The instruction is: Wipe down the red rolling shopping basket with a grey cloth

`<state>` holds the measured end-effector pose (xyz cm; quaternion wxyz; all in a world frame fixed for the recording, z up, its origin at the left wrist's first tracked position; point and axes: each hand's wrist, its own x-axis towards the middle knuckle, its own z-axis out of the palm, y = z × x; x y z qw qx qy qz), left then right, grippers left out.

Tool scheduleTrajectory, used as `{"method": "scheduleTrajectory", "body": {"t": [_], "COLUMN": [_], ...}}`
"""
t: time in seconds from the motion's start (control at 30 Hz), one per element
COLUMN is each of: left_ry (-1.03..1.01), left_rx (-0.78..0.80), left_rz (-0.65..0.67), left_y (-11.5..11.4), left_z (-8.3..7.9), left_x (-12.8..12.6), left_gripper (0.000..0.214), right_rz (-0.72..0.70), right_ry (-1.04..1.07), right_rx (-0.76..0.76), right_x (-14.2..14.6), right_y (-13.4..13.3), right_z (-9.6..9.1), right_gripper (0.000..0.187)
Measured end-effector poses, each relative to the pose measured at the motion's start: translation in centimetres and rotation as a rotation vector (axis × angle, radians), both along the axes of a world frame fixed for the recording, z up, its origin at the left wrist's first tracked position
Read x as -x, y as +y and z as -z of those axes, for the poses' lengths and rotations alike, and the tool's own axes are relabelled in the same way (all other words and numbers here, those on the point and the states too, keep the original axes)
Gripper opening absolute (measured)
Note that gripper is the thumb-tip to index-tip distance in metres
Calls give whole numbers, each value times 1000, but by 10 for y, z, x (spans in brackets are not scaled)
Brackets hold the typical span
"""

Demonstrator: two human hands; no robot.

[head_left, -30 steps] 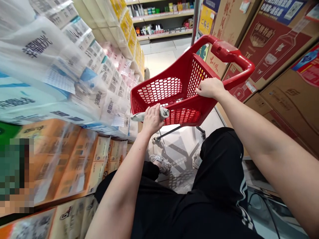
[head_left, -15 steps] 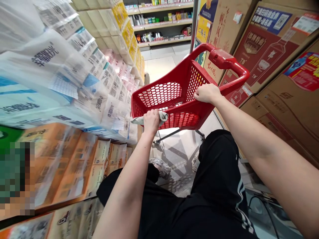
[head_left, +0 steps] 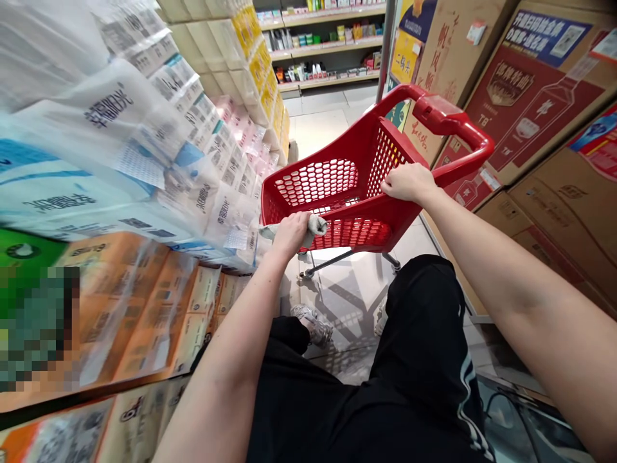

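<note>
A red plastic shopping cart [head_left: 380,222] with honeycomb holes in its sides stands in front of me, turned sideways with its handle toward the right. My left hand [head_left: 292,233] is closed around a rolled, pale grey-green cloth [head_left: 317,225] at the cart's near upper rim. The cloth's ends stick out on both sides of the fist. Farther right along the same rim, my right hand [head_left: 409,182] is wrapped over the edge, its fingers curled inside the basket. No goods show in the visible part of the basket.
Stacked tissue packs [head_left: 113,122] rise close on the left, with orange packs [head_left: 120,289] lower down. Cardboard liquor cartons [head_left: 520,96] line the right side. A pale tiled floor [head_left: 318,128] leads to shelves [head_left: 328,48] of small goods. My feet are beside the cart's wheels.
The cart and surroundings have shifted slightly right in view. My left hand, with the cloth, has moved slightly left against the cart's rim. My right hand keeps its hold.
</note>
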<state>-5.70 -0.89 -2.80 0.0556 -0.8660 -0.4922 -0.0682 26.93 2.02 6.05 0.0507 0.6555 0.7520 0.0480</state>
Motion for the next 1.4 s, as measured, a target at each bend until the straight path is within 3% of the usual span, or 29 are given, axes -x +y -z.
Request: {"method": "scheduleTrajectory", "body": {"t": [0.13,0.3,0.4,0.53,0.67,0.97,1.17,1.4], "left_ry": [52,36,-10,-89,-136,-39,-101,-167], "left_rx": [-63,-32,-11,14,32,-130,-153,-110], "left_rz": [-119,32,110,-42,-92,-280,-284,-141], "left_y": [-3,0,-1,-8,-15,-13,-13,-21], "left_z": [5,8,11,19,25,24,30,30], "left_x": [-8,-7,10,49,72,35,24,29], "left_gripper": [24,35,48,51,42,25,29,50], "right_rz": [-5,13,14,13,14,4,10,20], "right_ry": [12,-20,-40,-41,-37,-58,-47,-63], "right_rx": [0,-7,-9,-10,-10,-18,-13,-9], "right_x": [1,-4,-6,-6,-6,-1,-10,-12], "right_y": [-1,-1,-1,1,3,3,3,1], "right_z": [0,-1,-2,-1,0,0,1,1], "right_gripper": [47,49,50,49,48,47,47,46]}}
